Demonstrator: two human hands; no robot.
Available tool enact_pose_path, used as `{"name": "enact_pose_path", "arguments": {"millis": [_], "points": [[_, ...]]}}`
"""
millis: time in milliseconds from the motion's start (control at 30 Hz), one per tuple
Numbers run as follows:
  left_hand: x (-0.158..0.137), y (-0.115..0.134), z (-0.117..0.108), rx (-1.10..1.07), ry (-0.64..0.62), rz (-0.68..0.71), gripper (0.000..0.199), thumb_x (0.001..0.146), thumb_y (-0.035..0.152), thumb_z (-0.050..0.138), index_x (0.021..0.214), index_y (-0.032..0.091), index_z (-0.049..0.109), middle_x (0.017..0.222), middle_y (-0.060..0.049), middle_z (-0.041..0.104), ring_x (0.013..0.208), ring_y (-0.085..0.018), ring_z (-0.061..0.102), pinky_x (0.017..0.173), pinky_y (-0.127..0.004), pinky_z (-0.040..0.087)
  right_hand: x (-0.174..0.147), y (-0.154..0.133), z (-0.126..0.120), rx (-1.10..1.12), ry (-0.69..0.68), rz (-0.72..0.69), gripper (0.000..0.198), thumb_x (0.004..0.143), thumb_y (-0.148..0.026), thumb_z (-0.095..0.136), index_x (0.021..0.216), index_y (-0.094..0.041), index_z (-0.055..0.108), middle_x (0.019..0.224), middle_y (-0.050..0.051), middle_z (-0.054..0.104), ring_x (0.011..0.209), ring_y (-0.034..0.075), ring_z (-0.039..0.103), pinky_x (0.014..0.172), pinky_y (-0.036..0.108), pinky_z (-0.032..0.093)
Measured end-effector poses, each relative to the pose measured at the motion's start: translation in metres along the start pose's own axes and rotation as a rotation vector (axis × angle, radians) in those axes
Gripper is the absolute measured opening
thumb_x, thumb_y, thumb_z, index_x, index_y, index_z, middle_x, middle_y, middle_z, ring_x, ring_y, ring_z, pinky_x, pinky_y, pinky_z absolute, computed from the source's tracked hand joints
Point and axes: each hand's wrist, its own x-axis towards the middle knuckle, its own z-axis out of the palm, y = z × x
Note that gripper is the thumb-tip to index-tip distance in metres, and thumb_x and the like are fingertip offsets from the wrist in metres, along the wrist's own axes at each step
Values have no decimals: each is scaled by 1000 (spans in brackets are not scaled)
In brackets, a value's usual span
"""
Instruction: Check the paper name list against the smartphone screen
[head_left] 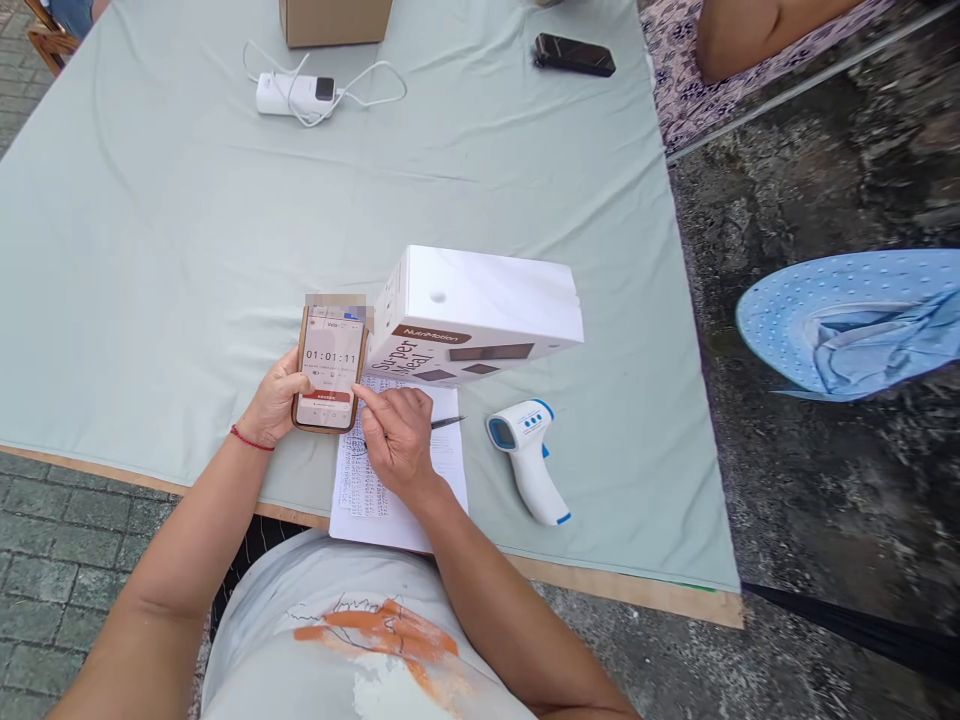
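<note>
My left hand [277,395] is closed around a smartphone [328,370] in a brown case, with the thumb over the lower screen. Its lit display shows a timer reading 01:01:11 and a red bar. My right hand [397,432] has its index finger stretched to the phone's lower right edge, the other fingers curled. A dark pen [450,422] sticks out from that hand, its middle hidden by the fingers. Below lie printed sheets [446,480] with rows of small characters. Right behind them is a white NutriMotion box [491,290].
A white-and-blue infrared thermometer [531,460] lies right of the papers. Farther back on the pale green tablecloth [165,240] are a white power bank [295,95] with cable, a cardboard box [335,22] and a black device [574,55]. A blue hat [780,320] and another person's limb [750,35] appear right.
</note>
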Motion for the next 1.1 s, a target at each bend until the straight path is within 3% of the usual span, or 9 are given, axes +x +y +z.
{"name": "enact_pose_path", "arguments": {"millis": [433, 700, 900, 1100], "points": [[0, 0, 0, -13, 13, -7, 52, 52, 8, 60, 102, 20, 69, 100, -2, 77, 92, -23, 70, 78, -33, 53, 2, -3, 1, 0, -14, -3, 34, 100, -19, 43, 119, -25, 71, 75, -1, 58, 76, 16, 52, 87, 36, 36], [0, 2, 3, -36, 10, -27, 54, 50, 9, 61, 103, 19, 68, 97, -1, 77, 89, -22, 70, 75, -30, 52, 6, 1, 5, -43, 49, -51, 33, 101, -18, 44, 118, -23, 71, 76, 0, 59, 76, 16, 52, 85, 35, 36], [0, 1, 2, -32, 9, -21, 56, 50, 9, 62, 106, 18, 67, 96, -1, 78, 91, -22, 70, 80, -32, 52, 11, 6, 9, -57, 31, 4, 36, 101, -21, 42, 125, -25, 69, 78, 1, 61, 78, 16, 55, 86, 35, 36], [0, 0, -1, -21, -5, -13, 55, 53, 10, 63, 107, 18, 66, 102, -3, 77, 95, -23, 69, 82, -33, 51, 9, 4, 5, -18, 63, -43, 37, 101, -19, 43, 131, -23, 65, 78, 0, 61, 77, 16, 55, 85, 34, 37]]}}
